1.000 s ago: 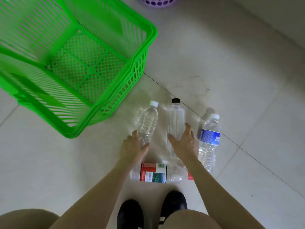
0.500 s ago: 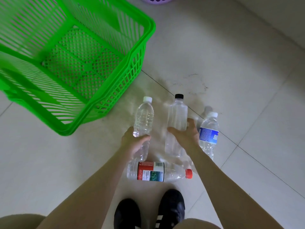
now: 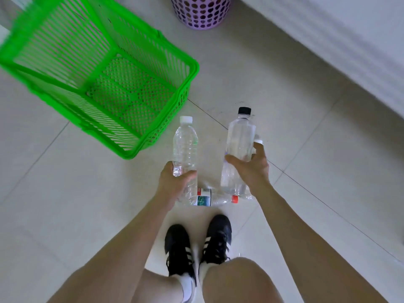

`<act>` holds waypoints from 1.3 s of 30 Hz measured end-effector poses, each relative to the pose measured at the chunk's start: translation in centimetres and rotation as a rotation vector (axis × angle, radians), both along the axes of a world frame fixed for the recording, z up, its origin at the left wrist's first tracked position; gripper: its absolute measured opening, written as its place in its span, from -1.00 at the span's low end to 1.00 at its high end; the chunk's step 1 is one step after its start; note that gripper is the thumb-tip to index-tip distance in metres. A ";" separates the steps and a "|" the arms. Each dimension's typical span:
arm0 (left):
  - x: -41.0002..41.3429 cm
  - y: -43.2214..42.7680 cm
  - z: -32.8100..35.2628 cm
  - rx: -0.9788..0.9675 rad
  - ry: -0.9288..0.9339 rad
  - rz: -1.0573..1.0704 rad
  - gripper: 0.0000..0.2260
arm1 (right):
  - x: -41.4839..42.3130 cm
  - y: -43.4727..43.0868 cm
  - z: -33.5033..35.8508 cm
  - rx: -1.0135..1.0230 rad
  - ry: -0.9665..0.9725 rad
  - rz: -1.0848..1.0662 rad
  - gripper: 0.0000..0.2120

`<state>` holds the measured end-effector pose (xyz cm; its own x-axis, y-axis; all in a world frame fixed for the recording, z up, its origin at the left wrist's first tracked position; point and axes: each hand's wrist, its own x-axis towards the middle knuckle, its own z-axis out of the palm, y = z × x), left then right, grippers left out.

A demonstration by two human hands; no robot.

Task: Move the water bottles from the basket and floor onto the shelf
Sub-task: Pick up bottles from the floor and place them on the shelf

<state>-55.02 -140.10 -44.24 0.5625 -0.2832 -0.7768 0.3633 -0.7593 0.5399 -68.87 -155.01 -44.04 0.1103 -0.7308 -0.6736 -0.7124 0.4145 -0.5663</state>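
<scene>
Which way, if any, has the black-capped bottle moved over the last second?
Yes. The right hand has lifted the black-capped bottle off the floor; its base now overlaps the red-capped bottle, which still lies there.

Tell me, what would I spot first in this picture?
The big bright green basket, empty on the floor at the upper left. Next, in the middle, the left hand grips the white-capped bottle and the right hand grips the black-capped bottle.
</scene>
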 end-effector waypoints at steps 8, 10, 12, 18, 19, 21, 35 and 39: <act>-2.4 2.3 14.7 -0.023 0.018 0.072 -0.69 | -1.3 2.4 14.2 -0.001 -0.043 0.055 -0.22; -2.9 2.8 18.9 -0.047 0.025 0.095 -0.71 | -1.6 2.9 18.1 -0.010 -0.056 0.063 -0.23; -3.2 3.2 22.8 -0.074 0.023 0.135 -0.71 | -1.7 3.0 22.1 -0.020 -0.074 0.070 -0.23; -2.9 3.9 34.6 -0.175 -0.023 0.182 -0.64 | -1.4 3.1 34.7 -0.084 -0.134 0.078 -0.23; -2.7 4.0 36.5 -0.197 -0.032 0.182 -0.64 | -1.2 3.1 36.8 -0.101 -0.151 0.075 -0.24; -2.1 4.4 40.1 -0.231 -0.060 0.175 -0.60 | -0.6 3.4 40.7 -0.127 -0.191 0.074 -0.26; 7.6 10.1 59.9 -0.521 -0.320 0.072 -0.71 | 9.0 9.8 61.7 -0.342 -0.584 0.125 -0.38; 11.9 12.2 64.3 -0.597 -0.381 0.001 -0.65 | 12.3 12.2 65.4 -0.441 -0.632 0.130 -0.36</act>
